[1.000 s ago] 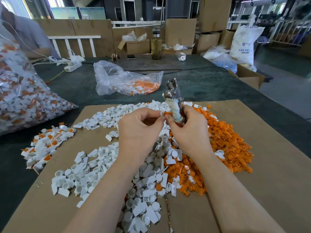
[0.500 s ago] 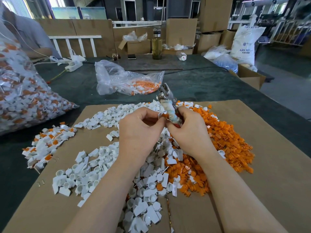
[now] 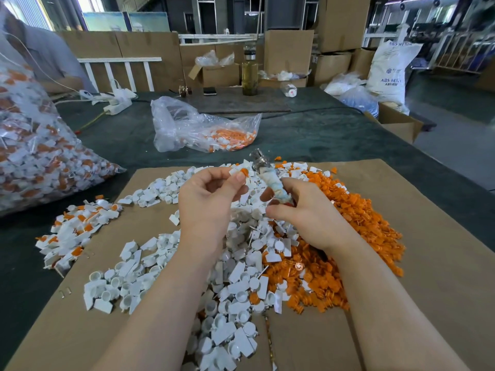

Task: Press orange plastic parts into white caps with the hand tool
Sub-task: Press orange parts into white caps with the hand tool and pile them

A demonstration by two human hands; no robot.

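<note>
My left hand (image 3: 207, 202) pinches a white cap with an orange part in it (image 3: 241, 172) between thumb and fingers, held above the piles. My right hand (image 3: 302, 212) grips the hand tool (image 3: 267, 178), a metal-tipped tool with a taped handle that tilts up and to the left. An orange part (image 3: 267, 194) sits at my right fingertips beside the handle. Loose white caps (image 3: 241, 285) lie heaped in the middle of the cardboard sheet (image 3: 428, 263). Loose orange parts (image 3: 361, 223) are piled to their right.
A small heap of joined white-and-orange pieces (image 3: 77, 228) lies at the cardboard's left edge. A big clear bag of such pieces (image 3: 34, 156) stands at far left, a smaller bag (image 3: 203, 129) behind. A bottle (image 3: 249, 73), boxes and another person (image 3: 32, 49) are at the back.
My hands have come apart. The left hand has lifted the cap with the orange part up and left, away from the tool. The tool has tipped lower and further left.
</note>
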